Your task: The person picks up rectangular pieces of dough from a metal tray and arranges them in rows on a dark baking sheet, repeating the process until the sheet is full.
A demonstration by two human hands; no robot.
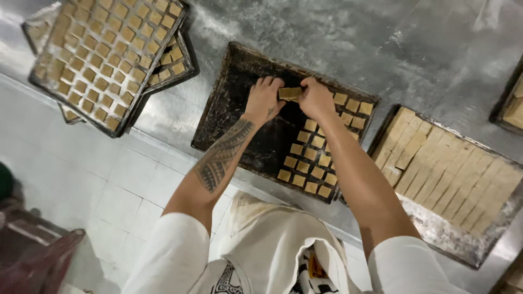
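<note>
Fingers of left hand (264, 99) and right hand (315, 98): pinched together on one tan dough strip (290, 93), held above dark tray's (229, 109) far edge. Squares (311, 158) fill tray's right side. Advice: break evenly, set pieces apart, rows straight.

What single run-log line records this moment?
left hand: grips dough stack | right hand: grips it too | under: dark baking tray, part-filled with dough squares
</note>
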